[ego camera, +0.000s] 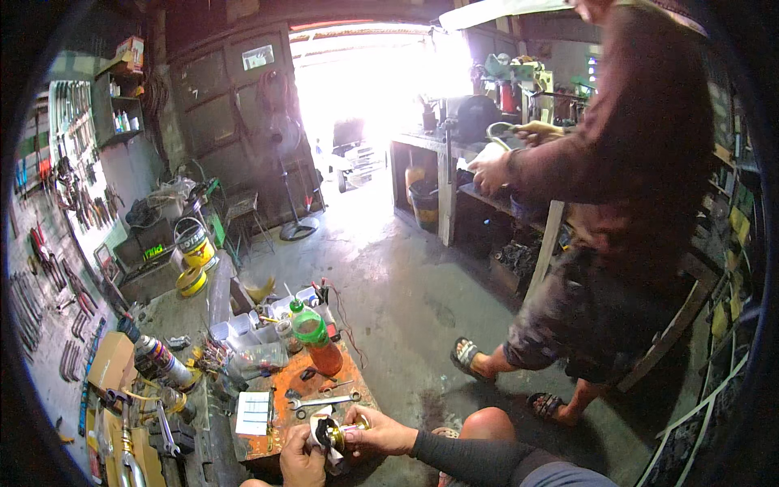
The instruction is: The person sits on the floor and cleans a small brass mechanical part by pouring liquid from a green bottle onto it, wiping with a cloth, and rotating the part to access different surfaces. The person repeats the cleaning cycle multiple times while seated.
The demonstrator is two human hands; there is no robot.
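My left hand [303, 458] grips a white cloth or paper [321, 420] smeared with black. Just beside it, my right hand [382, 433] holds a shiny brass-coloured metal part [354, 426], its inner end against the cloth. Both hands are over the near edge of an orange worktable [359, 380]. On the tabletop, just beyond them, lies a combination wrench [325, 400]. A lined paper pad [253, 413] with writing rests to the left. Farther back stands a plastic bottle [317, 341] with a green top and orange-red liquid. What my fingers cover is hidden.
A person [621, 182] stands at the right, holding a curved object, by a workbench [420, 140]. Plastic bins [243, 332] and a spray can [163, 359] crowd the left. Pliers and wrenches hang on the wall panel [45, 304]. A pedestal fan [295, 225] stands near the bright doorway.
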